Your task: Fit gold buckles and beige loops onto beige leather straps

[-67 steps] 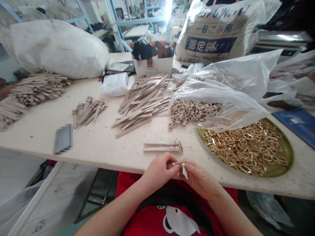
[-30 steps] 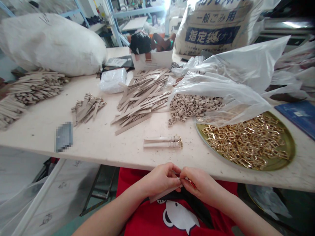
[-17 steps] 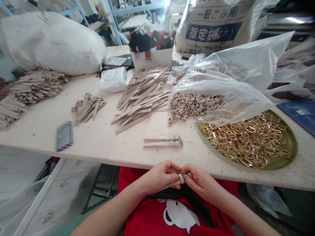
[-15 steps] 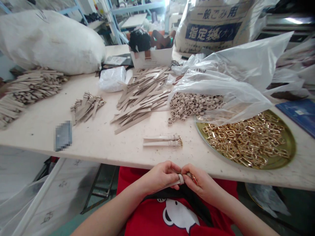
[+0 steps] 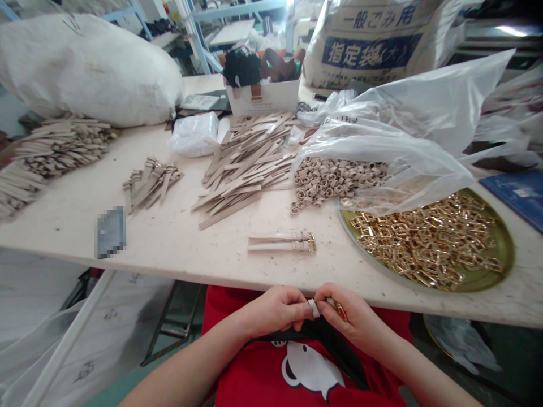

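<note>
Just off the table's front edge, my left hand (image 5: pixel 278 310) and my right hand (image 5: pixel 350 314) nearly meet above my lap. Between their fingertips shows a small beige keeper loop (image 5: pixel 314 308), pinched by the left thumb and fingers. My right hand is closed on the beige strap, with a gold buckle (image 5: pixel 341 310) glinting red beside its fingers. Most of the strap is hidden by the hands. Two finished-looking straps with buckles (image 5: pixel 280 243) lie side by side on the table ahead.
A round tray (image 5: pixel 507 271) of gold buckles stands at right. Behind it, beige loops (image 5: pixel 326 181) spill from a clear plastic bag (image 5: pixel 407 141). Loose strips (image 5: pixel 250 164) are heaped mid-table; a smaller bundle of buckled straps (image 5: pixel 150 183) and larger piles (image 5: pixel 63 144) lie left.
The strap length that showed beneath my left hand is now covered, as the left fingers have closed over it near the loop. My right hand has shifted only slightly.
</note>
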The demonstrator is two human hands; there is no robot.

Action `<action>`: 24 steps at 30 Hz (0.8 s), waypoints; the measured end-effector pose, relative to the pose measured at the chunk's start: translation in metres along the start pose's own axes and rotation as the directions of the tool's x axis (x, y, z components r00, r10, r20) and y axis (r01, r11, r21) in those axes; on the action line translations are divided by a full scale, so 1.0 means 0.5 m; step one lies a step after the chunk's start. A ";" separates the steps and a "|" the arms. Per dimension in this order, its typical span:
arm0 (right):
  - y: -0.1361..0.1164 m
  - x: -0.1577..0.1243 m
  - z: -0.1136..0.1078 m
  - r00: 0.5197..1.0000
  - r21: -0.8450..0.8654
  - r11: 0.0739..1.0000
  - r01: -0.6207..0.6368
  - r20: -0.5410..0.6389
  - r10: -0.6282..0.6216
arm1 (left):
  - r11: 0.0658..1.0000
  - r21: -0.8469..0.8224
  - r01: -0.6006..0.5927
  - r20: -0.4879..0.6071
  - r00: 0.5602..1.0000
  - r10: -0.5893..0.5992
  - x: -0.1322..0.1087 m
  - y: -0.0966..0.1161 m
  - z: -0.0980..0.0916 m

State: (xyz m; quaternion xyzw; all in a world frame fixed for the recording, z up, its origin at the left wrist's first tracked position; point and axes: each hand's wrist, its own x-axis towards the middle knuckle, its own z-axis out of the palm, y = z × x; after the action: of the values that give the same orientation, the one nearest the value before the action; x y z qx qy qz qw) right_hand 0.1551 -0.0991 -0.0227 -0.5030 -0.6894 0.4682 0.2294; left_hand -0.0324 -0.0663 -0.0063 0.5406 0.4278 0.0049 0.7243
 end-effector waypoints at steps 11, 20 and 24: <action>0.017 0.004 0.045 0.982 0.127 0.991 -0.032 -0.180 0.054 | 0.995 0.095 -0.017 0.038 0.999 0.013 0.020 0.014 0.012; 0.029 0.073 0.017 0.963 0.156 0.988 0.010 -0.269 0.032 | 0.697 0.710 -0.103 -0.167 0.937 0.308 0.018 0.076 -0.058; 0.029 0.126 0.010 0.949 0.149 0.988 0.049 -0.316 0.000 | 0.555 0.830 -0.064 -0.234 0.862 0.449 0.040 0.085 -0.089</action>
State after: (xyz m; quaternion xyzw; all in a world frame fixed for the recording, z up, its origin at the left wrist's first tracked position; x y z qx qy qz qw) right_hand 0.1335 -0.0432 -0.0476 -0.5434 -0.6117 0.4310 0.3806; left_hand -0.0280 -0.0044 0.0128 0.8494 0.4427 0.0380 0.2846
